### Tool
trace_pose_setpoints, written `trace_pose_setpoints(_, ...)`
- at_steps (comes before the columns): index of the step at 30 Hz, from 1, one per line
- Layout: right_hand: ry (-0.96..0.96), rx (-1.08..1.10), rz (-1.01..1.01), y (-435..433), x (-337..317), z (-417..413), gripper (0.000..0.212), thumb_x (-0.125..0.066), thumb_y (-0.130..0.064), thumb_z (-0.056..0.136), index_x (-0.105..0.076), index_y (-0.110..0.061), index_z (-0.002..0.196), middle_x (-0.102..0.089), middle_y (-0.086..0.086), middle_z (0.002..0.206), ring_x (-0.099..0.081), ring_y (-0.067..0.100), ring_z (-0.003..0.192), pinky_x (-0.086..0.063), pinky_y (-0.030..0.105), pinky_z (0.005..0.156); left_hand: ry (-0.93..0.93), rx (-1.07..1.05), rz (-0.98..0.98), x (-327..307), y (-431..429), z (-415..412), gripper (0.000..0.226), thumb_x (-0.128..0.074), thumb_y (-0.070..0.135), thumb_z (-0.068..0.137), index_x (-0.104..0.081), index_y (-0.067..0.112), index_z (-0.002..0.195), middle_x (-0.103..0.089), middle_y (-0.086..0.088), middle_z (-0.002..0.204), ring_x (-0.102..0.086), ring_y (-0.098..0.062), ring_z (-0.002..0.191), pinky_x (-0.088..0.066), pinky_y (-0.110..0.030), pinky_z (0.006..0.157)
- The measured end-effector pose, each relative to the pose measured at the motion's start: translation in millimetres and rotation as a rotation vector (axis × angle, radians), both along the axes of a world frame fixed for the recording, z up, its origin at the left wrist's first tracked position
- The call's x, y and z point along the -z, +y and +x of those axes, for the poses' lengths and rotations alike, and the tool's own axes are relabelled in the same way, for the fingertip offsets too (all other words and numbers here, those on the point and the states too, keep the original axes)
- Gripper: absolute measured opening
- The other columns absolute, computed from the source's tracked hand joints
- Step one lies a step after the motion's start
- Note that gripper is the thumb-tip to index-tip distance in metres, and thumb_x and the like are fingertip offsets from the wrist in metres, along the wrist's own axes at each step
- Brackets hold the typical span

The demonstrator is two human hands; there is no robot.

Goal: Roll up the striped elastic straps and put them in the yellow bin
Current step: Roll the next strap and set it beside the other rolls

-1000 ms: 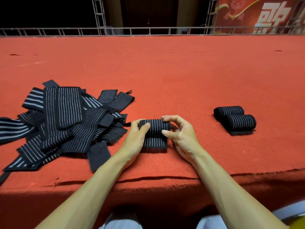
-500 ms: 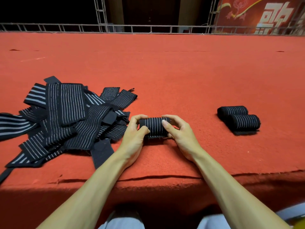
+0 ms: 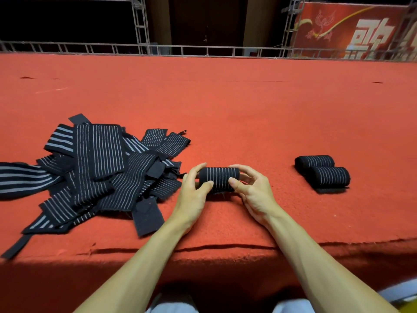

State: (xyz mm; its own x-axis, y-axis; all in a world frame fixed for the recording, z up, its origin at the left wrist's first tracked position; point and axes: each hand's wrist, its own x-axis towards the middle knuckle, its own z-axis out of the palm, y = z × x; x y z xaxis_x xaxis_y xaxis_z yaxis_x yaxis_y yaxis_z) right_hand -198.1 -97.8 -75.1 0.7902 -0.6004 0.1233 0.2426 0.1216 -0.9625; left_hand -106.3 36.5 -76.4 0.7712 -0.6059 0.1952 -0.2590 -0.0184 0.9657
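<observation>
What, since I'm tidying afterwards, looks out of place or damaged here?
Unrolled straps lie tangled at left. The nearer finished roll's end tab sticks out flat. A dark crease or split runs along the carpet's front edge.

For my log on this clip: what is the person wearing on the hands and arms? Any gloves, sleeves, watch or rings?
Nothing shows. The left hand and right hand are bare, with no gloves and no rings visible. The left forearm and right forearm are uncovered down to the frame's bottom edge: no sleeve, watch or band in view.
</observation>
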Motion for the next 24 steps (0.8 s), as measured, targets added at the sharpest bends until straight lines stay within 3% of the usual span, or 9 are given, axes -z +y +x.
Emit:
trace_pose_setpoints(2,0.013,0.037,0.007,2.7,-2.6,-2.4,0.027,-0.067,0.006,0.083,-0.069,-0.015,0.100,-0.071,0.005,0.089,-0.066,0.023,0.080,-0.055,0.032,0.065,-0.026,-0.025,0.005,-1.7,1.7,-3.8,0.043,-0.063,0.018,0.091,-0.053,0.023,0.133,-0.058,-0.003,0.129,-0.059,-0.014,0.112,-0.046,-0.032,0.102)
trace_pose_setpoints(4,0.043,0.076,-0.052,4.7,-4.7,-5.9,0.026,-0.066,0.007,0.084,-0.069,-0.013,0.100,-0.071,0.005,0.090,-0.065,0.022,0.083,-0.056,0.034,0.072,-0.037,-0.022,0.033,-5.0,3.3,-7.1,0.040,-0.063,0.011,0.092,-0.056,0.016,0.130,-0.063,-0.001,0.122,-0.063,-0.003,0.097,-0.049,-0.016,0.090)
trace_pose_setpoints(6,0.064,0.129,-0.138,3.8,-6.2,-17.2,0.025,-0.066,0.006,0.085,-0.067,-0.010,0.103,-0.070,0.004,0.092,-0.065,0.017,0.087,-0.055,0.028,0.078,-0.052,-0.006,0.058,-10.1,2.1,-13.7,0.038,-0.066,0.011,0.090,-0.059,0.015,0.126,-0.067,0.003,0.113,-0.064,0.006,0.082,-0.050,-0.009,0.078)
trace_pose_setpoints(11,0.054,0.294,-0.095,-14.2,-0.7,-50.1,0.026,-0.064,0.006,0.086,-0.063,-0.012,0.105,-0.068,0.005,0.091,-0.063,0.016,0.088,-0.052,0.023,0.080,-0.062,0.040,0.098,-11.5,-23.2,-40.6,0.037,-0.077,0.015,0.081,-0.066,0.017,0.116,-0.073,0.000,0.101,-0.069,-0.015,0.093,-0.055,-0.034,0.090)
trace_pose_setpoints(15,0.031,0.463,-0.025,-42.7,-3.1,-83.5,0.028,-0.062,0.006,0.088,-0.064,-0.010,0.111,-0.067,0.003,0.095,-0.062,0.010,0.086,-0.050,0.017,0.080,-0.003,0.080,0.088,-15.5,-67.9,-77.1,0.029,-0.073,0.010,0.082,-0.068,0.027,0.104,-0.073,0.001,0.096,-0.069,-0.019,0.092,-0.054,-0.043,0.091)
trace_pose_setpoints(20,0.191,0.821,-0.059,-79.4,2.9,-119.6,0.027,-0.064,-0.006,0.089,-0.067,-0.014,0.115,-0.067,0.004,0.109,-0.062,0.016,0.100,-0.047,0.029,0.093,-0.041,0.170,0.124,-10.8,-123.3,-118.9,0.025,-0.071,0.017,0.082,-0.070,0.029,0.103,-0.072,0.006,0.092,-0.068,-0.014,0.085,-0.055,-0.043,0.088)
trace_pose_setpoints(24,0.234,1.052,-0.047,-87.5,3.0,-133.7,0.029,-0.062,-0.010,0.089,-0.069,-0.016,0.116,-0.070,0.004,0.112,-0.063,0.022,0.105,-0.045,0.027,0.091,-0.091,0.190,0.140,-9.6,-154.1,-142.6,0.027,-0.069,0.015,0.084,-0.071,0.017,0.111,-0.073,0.004,0.096,-0.066,-0.012,0.087,-0.051,-0.028,0.088)
